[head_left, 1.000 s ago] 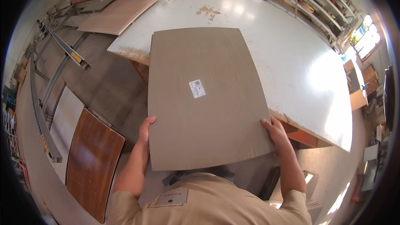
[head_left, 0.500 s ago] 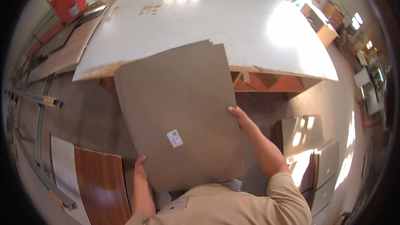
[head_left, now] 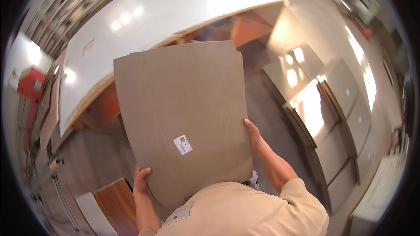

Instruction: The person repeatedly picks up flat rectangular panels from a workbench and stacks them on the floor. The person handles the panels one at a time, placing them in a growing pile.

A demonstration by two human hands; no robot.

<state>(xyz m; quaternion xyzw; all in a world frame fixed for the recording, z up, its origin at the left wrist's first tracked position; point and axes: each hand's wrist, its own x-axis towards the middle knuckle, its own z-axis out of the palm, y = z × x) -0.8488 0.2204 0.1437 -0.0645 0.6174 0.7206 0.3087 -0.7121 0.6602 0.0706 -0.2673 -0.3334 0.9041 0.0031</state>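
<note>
In front of my body I carry a small stack of grey-brown wood panels (head_left: 188, 91), their edges slightly out of line at the top. A white printed label (head_left: 183, 144) sticks to the upper panel, low and near its middle. My left hand (head_left: 141, 179) grips the lower left edge, its thumb on the upper face and its other fingers hidden beneath. On the right edge, my right hand (head_left: 253, 133) is closed in the same way, fingers mostly out of sight below. The stack's near edge lies close against my shirt.
Beyond the panels stands a large white worktable (head_left: 162, 13) with a worn wooden edge. Stacked grey-brown panels (head_left: 337, 148) lie low on the right, partly sunlit. At lower left are a reddish-brown board (head_left: 117, 203) and a white board (head_left: 94, 214). Metal rails run along the left.
My view has turned right, so the worktable has swung toward the left and the stacks at right have come further into view. Both hands still hold the panels.
</note>
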